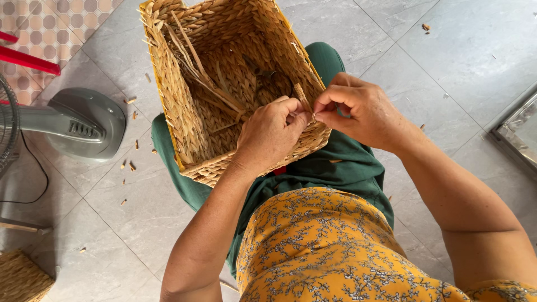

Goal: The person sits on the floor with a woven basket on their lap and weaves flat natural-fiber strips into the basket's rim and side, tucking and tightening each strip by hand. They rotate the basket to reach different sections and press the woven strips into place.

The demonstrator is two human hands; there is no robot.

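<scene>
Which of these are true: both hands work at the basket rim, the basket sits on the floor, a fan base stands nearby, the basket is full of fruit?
1. Both hands work at the basket rim. True: the left hand and right hand pinch a strand at the basket rim.
2. The basket sits on the floor. False: it rests on the lap.
3. A fan base stands nearby. True.
4. The basket is full of fruit. False: only loose strands show inside.

No packages, labels, signs or screens show anywhere in view.
</scene>
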